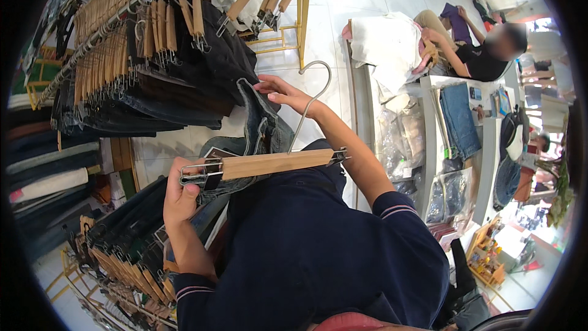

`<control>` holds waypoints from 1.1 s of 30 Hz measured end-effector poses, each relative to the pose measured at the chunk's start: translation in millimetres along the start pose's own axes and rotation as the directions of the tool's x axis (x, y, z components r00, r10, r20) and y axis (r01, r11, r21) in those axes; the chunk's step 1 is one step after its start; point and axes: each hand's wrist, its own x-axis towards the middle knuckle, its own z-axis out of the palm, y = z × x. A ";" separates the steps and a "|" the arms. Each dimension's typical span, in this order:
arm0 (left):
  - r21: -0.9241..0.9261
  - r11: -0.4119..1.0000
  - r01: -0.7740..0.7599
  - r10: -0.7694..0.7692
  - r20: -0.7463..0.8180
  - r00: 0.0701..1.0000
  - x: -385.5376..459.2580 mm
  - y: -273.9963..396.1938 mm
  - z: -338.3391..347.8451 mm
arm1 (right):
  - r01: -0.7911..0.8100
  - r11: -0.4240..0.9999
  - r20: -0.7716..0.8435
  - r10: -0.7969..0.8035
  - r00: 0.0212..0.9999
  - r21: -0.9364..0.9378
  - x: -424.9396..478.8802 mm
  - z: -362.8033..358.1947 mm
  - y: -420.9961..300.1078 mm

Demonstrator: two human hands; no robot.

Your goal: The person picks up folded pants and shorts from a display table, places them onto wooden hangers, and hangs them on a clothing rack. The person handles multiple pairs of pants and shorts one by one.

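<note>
My left hand (pixel 181 191) grips one side of a pair of dark blue denim jeans (pixel 268 135) at the waistband, by a metal clip of a wooden clip hanger (pixel 278 164). This clip sits over the folded waistband. The clip at the hanger's other end has no cloth in it, and the metal hook points up and away from me. At the far end of the waistband is my right hand (pixel 287 94), its fingers loosely apart and the fingertips against or very near the denim. A tag shows beside the left clip.
Trousers on wooden hangers (pixel 101 69) crowd a metal rail at left; another rack of hung jeans (pixel 133 239) stands lower left. A yellow metal stand (pixel 301 23) is ahead. On the right, a shelf unit (pixel 429 147) holds folded jeans, and a person (pixel 477 59) handles purple cloth.
</note>
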 end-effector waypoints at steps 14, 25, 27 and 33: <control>-0.247 0.967 0.055 -0.043 0.056 0.997 -16.6 -31.1 0.6 | -0.179 0.982 0.166 0.168 0.972 0.054 14.7 -35.4 34.5; -0.314 0.941 0.131 -0.101 0.110 0.989 -9.1 -25.8 -6.4 | -0.235 0.944 0.309 0.157 0.938 0.234 50.1 1.3 27.9; -0.241 0.969 0.049 -0.053 -0.010 0.999 -12.4 -30.4 -13.4 | -0.202 0.955 0.120 0.179 0.977 0.219 33.5 -17.3 28.2; -0.330 0.943 -0.052 -0.061 -0.322 0.945 -26.5 -91.0 -35.6 | 0.069 0.996 -0.432 -0.085 0.898 -0.054 -58.3 -17.8 -43.8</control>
